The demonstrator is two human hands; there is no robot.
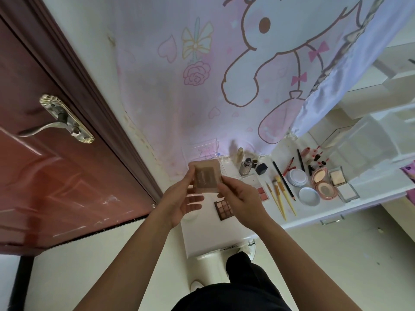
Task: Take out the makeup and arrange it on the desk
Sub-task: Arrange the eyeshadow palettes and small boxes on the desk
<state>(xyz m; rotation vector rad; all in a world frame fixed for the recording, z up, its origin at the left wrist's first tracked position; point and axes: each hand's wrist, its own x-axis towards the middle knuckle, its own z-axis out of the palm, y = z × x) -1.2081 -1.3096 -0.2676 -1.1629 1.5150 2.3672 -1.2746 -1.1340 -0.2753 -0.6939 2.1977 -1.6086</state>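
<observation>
Foreground: dark trousers [235, 295] and two bare forearms filled the bottom of the head view.
Left hand: the left hand [179, 200] gripped the left edge of a beige palette [205, 177], its fingers [191, 175] curled round that side.
Right hand: the right hand [240, 198] pinched the palette's lower right corner, its fingers [226, 184] pressed together on it.
Palette: it was held upright between both hands, lifted above the near left part of the white table [213, 234] and touching nothing else; whether its lid was closed could not be told.
Table: an eyeshadow palette [223, 208] lay just below the hands; to the right lay brushes [280, 198], a black pencil [284, 180], pink compacts [323, 185] and lipsticks [314, 156], with a foundation bottle [244, 167] standing beside them.
Progress: most makeup appeared laid out in loose rows, so the task looked well advanced.
Remaining: the held palette was not yet set down; open table beside the eyeshadow palette seemed its likely place.
</observation>
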